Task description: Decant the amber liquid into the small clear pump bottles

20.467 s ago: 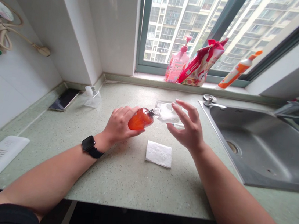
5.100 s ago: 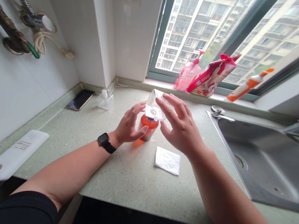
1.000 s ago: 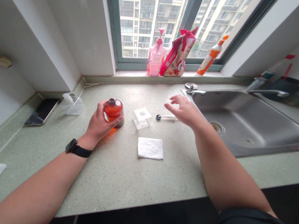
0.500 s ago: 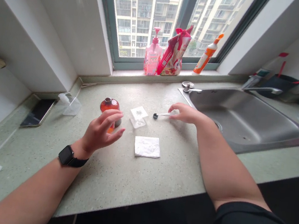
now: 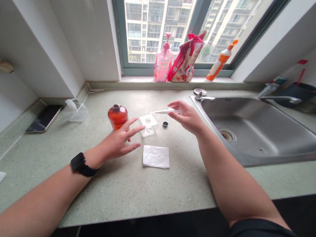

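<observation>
My right hand (image 5: 183,115) pinches a thin white dropper-like tool (image 5: 163,112), raised over the counter with its tip pointing left toward a clear square bottle (image 5: 148,130) with a white top. My left hand (image 5: 122,139) has its fingers spread and holds nothing; its fingertips are close to the bottle's left side. Behind it stands an open-necked amber bottle (image 5: 117,116), partly covered by the fingers. A small black cap (image 5: 165,124) lies right of the clear bottle. Nearer me, a folded white tissue (image 5: 156,157) lies flat.
At the right is a steel sink (image 5: 263,125). A phone (image 5: 43,118) and a clear pump container (image 5: 76,111) sit at the left. On the sill stand a pink pump bottle (image 5: 163,62), a red bag (image 5: 185,59) and an orange bottle (image 5: 220,63).
My right hand has lifted the white tool away from the black cap and moved left. My left hand has shifted right, from the amber bottle toward the clear bottle.
</observation>
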`<control>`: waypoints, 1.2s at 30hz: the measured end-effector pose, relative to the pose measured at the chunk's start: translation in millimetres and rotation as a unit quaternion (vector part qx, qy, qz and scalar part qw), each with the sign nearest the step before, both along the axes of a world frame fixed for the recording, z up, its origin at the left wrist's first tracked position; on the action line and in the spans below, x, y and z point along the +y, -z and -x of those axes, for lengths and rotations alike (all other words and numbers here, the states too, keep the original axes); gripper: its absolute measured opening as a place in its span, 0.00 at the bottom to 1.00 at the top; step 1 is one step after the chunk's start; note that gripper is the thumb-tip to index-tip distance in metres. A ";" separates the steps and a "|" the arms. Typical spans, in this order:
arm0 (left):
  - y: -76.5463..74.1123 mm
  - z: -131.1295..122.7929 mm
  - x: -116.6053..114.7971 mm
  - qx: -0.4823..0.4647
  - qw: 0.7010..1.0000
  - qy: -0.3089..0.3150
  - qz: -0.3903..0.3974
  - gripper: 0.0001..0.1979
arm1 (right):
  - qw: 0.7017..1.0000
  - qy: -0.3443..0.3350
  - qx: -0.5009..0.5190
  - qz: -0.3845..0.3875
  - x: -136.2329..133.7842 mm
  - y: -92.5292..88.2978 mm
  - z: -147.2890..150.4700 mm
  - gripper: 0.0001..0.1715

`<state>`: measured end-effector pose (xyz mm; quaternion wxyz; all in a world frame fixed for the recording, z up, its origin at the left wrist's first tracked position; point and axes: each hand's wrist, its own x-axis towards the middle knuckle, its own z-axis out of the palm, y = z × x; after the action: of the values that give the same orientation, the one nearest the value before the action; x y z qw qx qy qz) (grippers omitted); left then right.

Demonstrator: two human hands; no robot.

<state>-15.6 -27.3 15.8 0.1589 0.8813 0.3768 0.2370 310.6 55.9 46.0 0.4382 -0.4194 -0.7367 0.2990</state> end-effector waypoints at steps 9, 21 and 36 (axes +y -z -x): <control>-1.3 -4.3 -1.9 0.029 1.000 -0.001 -0.010 0.32 | 0.999 -0.016 0.052 0.005 -8.0 -4.3 11.0 0.21; 4.3 -6.1 2.6 0.017 1.000 0.014 -0.012 0.32 | 0.990 -0.017 0.137 0.009 -17.9 7.9 40.3 0.31; 8.5 -6.4 5.9 0.035 0.999 0.011 -0.037 0.36 | 0.997 -0.047 0.049 -0.024 -6.2 38.8 61.4 0.27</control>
<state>-9.2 -21.5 7.3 0.1156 0.8984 0.3635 0.2176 249.2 49.6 7.2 0.4689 -0.3588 -0.7403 0.3216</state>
